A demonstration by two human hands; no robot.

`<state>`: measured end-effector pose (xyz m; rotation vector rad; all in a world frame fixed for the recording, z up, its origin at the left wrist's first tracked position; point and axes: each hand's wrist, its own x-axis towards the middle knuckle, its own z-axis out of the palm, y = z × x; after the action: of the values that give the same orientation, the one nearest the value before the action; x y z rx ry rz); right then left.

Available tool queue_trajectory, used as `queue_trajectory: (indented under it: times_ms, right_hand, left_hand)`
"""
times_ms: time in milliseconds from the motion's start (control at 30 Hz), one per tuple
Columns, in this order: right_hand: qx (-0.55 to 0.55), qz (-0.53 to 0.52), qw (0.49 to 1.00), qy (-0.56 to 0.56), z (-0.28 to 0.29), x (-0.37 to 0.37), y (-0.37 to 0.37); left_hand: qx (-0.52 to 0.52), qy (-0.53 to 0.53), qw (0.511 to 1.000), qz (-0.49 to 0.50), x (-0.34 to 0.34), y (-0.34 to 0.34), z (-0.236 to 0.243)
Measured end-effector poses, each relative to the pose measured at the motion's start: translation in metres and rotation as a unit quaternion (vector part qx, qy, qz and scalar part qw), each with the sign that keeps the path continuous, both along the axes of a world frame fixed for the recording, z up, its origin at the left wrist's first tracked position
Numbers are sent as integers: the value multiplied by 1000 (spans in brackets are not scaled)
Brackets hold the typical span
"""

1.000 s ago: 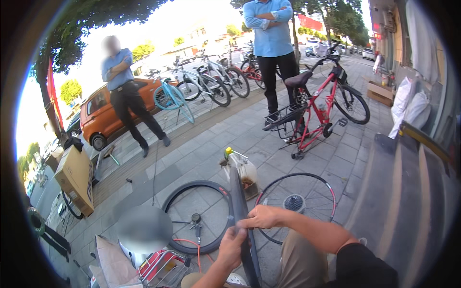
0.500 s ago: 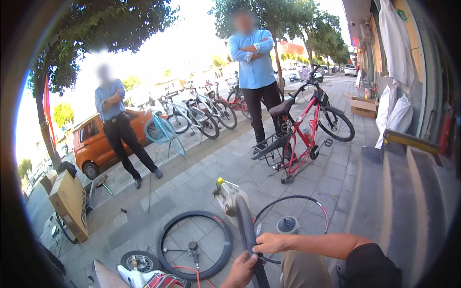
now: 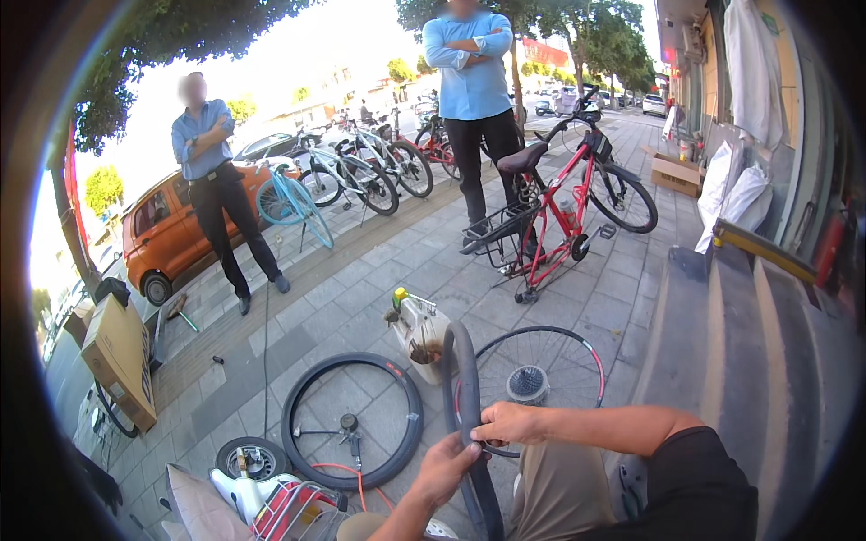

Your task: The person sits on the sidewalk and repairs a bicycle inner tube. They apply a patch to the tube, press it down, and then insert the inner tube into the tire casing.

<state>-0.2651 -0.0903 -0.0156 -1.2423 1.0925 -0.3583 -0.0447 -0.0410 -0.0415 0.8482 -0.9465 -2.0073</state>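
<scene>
A black bicycle tyre point(image 3: 462, 365) stands on edge before me, seen nearly end-on. My left hand point(image 3: 444, 467) closes round its near side, thumb on top. Close against it, my right hand point(image 3: 512, 424) reaches across from the right, its fingers pinching the same stretch of tyre. What lies under the fingertips is hidden. Just behind the tyre is a bare wheel rim point(image 3: 591, 347) with spokes and a rear cassette point(image 3: 526, 383), lying flat. To the left, another black tyre point(image 3: 293, 419) rests on the paving, with an air gauge point(image 3: 349, 422) inside its ring.
A cut-open white jug point(image 3: 424, 329) with a yellow cap stands ahead. The red bicycle point(image 3: 550, 221) without its rear wheel is beyond, near two standing people. Steps point(image 3: 699, 352) rise at the right. A small wheel point(image 3: 255, 462) and red metal frame point(image 3: 293, 509) lie lower left; a cardboard box point(image 3: 117, 361) is farther left.
The view has tipped down a little, so the surroundings sit higher in the picture. Both hands still grip the tyre at about the same spot.
</scene>
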Motion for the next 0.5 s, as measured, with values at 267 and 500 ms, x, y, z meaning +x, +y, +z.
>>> queue_trajectory:
  times_ms: [267, 500]
  right_hand:
    - [-264, -91, 958, 69, -1, 27, 31]
    - [-159, -163, 973, 37, -8, 25, 11]
  left_hand:
    - [14, 0, 1000, 8, 5, 4, -3]
    - [48, 15, 999, 13, 0, 3, 5]
